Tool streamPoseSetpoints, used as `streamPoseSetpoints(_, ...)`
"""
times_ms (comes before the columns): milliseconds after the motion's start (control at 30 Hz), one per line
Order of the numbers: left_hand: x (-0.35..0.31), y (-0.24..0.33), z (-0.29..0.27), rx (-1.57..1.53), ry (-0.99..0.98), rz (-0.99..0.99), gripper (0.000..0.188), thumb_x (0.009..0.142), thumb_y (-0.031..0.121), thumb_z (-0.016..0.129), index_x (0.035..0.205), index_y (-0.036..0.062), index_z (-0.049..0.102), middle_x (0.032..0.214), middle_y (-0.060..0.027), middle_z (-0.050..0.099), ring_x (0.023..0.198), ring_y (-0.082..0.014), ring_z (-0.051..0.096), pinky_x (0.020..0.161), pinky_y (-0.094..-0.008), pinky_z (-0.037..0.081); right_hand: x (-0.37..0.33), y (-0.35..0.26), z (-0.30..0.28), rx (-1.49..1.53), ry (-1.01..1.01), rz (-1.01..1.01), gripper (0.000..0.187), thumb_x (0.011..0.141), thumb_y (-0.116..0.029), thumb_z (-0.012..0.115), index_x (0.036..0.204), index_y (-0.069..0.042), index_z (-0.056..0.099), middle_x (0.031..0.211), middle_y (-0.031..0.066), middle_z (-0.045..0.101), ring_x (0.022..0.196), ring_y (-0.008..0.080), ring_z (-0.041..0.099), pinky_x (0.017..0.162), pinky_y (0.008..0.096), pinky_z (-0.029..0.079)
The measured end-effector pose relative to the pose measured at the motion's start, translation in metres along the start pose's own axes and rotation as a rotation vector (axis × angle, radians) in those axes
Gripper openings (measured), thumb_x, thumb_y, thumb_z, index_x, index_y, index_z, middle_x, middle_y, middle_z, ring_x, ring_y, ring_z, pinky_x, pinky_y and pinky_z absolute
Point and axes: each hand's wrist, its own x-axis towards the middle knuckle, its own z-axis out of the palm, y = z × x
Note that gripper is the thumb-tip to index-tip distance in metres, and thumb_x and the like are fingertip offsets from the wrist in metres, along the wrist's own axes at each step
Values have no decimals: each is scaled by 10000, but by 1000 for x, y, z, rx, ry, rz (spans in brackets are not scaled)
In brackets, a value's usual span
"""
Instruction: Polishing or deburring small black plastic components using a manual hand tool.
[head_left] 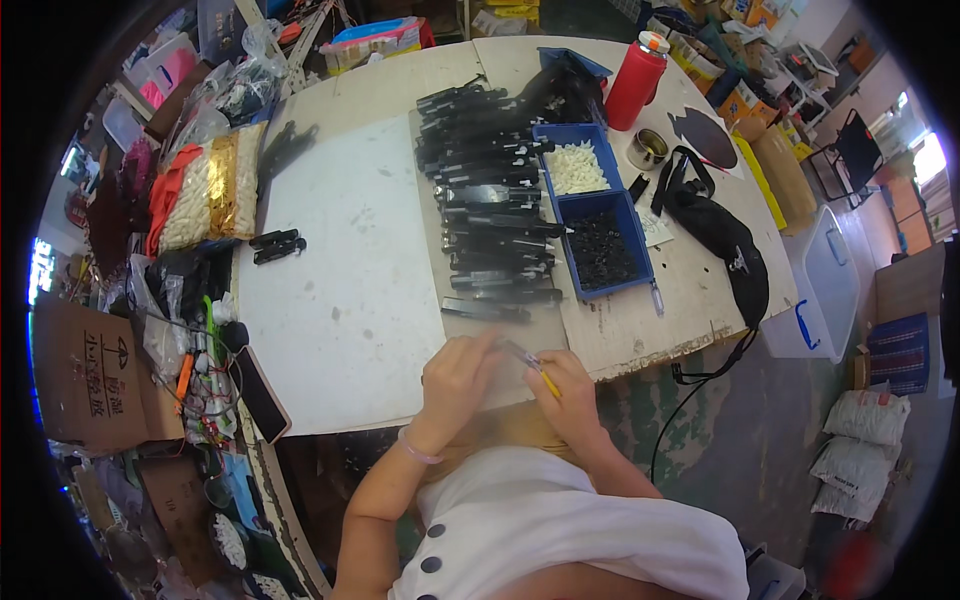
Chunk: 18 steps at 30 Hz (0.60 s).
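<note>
Near the table's front edge, my left hand is closed, with its fingertips smeared by motion. What it pinches cannot be made out. Close to its right, my right hand grips a small yellow-handled tool with a metal end pointing at the left fingertips. Just beyond both hands lies a long stack of black, slim plastic parts, some with shiny metal bits. To the right of the stack stand a blue bin of small white pieces and a blue bin of small black pieces.
Two black parts rest on the white board at left. A red bottle, an open tin and a black pouch stand or lie farther right. Bagged goods and a phone crowd the left edge.
</note>
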Motion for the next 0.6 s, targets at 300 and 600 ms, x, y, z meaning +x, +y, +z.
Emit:
streamPoseSetpoints(300, -25, 15, -68, -1065, -646, -961, 306, 918, 295, 492, 851, 20, 608, 594, 39, 460, 515, -23, 399, 457, -171, 300, -21, 5, 3, -45, -294, -171, 217, 761, -207, 663, 774, -19, 556, 761, 120, 544, 727, 297, 538, 634, 398, 444)
streamPoseSetpoints(600, -68, 27, -107, -1435, -573, -1216, 410, 822, 363, 624, 864, -42, 583, 579, -26, 475, 474, -97, 417, 435, -217, 324, -9, 1, 29, 244, -356, -583, 250, 678, -227, 732, 727, -56, 556, 837, 91, 576, 742, 277, 564, 662, 365, 457)
